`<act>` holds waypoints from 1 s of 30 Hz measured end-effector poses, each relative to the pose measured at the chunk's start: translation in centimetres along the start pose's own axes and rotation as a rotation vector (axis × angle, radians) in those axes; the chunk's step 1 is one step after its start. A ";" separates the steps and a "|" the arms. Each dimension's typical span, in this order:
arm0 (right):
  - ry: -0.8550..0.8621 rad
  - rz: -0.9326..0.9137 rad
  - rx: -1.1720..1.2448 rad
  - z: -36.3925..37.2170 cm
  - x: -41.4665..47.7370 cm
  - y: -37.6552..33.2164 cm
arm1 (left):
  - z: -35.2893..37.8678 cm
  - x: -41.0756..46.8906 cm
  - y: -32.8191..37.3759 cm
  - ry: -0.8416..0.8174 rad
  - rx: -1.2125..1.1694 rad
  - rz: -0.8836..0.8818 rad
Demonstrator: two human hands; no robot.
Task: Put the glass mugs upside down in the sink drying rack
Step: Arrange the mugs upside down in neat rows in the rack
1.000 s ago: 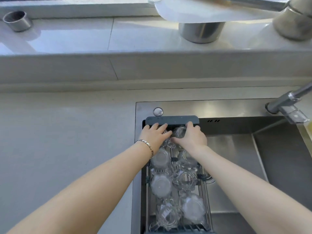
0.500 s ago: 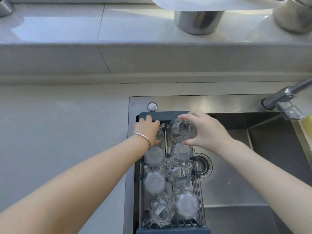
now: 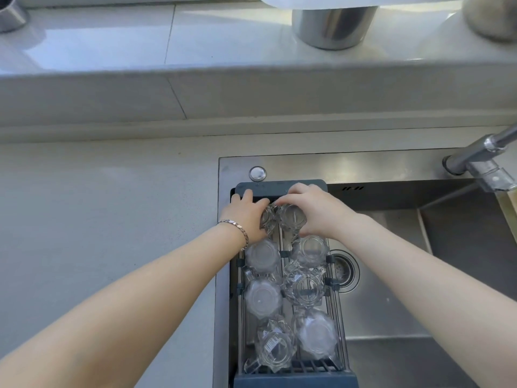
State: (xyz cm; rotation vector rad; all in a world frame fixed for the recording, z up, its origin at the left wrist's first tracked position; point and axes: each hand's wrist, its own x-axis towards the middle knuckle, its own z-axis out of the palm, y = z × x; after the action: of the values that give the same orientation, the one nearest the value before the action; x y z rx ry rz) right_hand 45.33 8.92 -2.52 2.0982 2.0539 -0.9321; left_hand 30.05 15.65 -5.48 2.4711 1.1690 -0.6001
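Observation:
A dark-framed drying rack [image 3: 281, 186] spans the left side of the steel sink [image 3: 391, 275]. Several faceted glass mugs stand in it in two columns, bases up, such as one [image 3: 263, 296] on the left and one [image 3: 316, 334] near the front. At the rack's far end my left hand [image 3: 246, 215] grips a mug [image 3: 267, 218] in the left column. My right hand [image 3: 313, 210] grips another mug [image 3: 291, 217] beside it in the right column. The two mugs touch.
A faucet [image 3: 481, 161] reaches in from the right. The sink drain [image 3: 345, 271] lies right of the rack. Grey counter [image 3: 98, 219] spreads to the left. A raised ledge behind holds a steel pot [image 3: 333, 23] and a small steel cup [image 3: 11, 15].
My right hand lifted its mug clear half a second ago and has now brought it back down beside the left one. My left hand stayed at the rack's far end.

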 end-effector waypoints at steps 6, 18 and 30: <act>0.037 0.089 0.205 0.3 0.3 1.1 | -0.2 0.2 0.1 -0.013 0.010 -0.001; 0.425 0.401 0.542 6.7 -1.2 -0.5 | 0.2 -0.1 0.3 0.017 0.002 -0.027; 0.312 0.446 0.868 5.9 -1.7 1.0 | 0.4 -0.5 0.1 0.093 -0.047 -0.064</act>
State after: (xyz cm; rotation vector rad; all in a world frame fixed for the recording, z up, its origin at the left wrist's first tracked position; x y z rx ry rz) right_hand 44.17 4.66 -6.90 3.0955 1.2270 -1.6860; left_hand 29.74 15.07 -5.51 2.4538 1.2861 -0.4731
